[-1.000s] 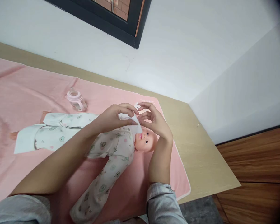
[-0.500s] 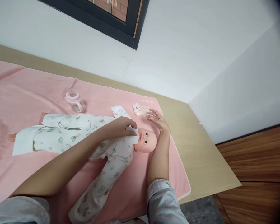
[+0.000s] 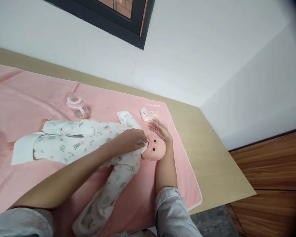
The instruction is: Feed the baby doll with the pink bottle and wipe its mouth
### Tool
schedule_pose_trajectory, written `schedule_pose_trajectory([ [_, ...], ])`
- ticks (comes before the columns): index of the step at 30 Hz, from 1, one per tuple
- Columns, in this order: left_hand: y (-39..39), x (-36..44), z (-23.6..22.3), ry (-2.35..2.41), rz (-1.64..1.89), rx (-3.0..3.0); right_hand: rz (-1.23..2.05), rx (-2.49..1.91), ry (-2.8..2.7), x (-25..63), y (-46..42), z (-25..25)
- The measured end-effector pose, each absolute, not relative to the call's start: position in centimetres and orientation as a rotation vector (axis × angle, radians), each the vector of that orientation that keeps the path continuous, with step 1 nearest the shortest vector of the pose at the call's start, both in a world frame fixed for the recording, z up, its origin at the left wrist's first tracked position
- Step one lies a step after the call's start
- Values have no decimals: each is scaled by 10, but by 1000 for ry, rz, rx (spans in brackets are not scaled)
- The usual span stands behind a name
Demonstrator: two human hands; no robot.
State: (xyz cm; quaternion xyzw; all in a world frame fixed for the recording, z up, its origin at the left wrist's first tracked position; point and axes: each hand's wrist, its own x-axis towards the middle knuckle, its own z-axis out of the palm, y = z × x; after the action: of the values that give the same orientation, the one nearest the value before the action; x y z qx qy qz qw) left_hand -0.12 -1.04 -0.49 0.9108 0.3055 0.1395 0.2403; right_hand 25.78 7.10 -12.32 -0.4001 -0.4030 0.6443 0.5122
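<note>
A baby doll in white printed clothes lies on its back, head to the right. My left hand reaches across its chest and pinches a white tissue, which touches the doll's mouth and chin. Part of the tissue is hidden by my fingers. Beside the far side of the doll's head is my right hand, fingers stretched out and nothing in them. That forearm passes close around the top of the head. Just beyond the right fingertips sits a small clear-and-white packet.
A pink blanket covers much of the wooden table. On it, past the doll's legs, stands a pink-lidded baby bottle with handles. A white wall with a dark window frame rises behind.
My left hand has brought the tissue onto the doll's mouth, where it is now bunched. My right hand has come down and left, closer to the doll's head.
</note>
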Motion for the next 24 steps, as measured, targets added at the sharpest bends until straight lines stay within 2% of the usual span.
schedule_pose_trajectory([
  [24, -2, 2, -23, 893, 553, 2656, 1502, -984, -937, 258, 73, -130],
])
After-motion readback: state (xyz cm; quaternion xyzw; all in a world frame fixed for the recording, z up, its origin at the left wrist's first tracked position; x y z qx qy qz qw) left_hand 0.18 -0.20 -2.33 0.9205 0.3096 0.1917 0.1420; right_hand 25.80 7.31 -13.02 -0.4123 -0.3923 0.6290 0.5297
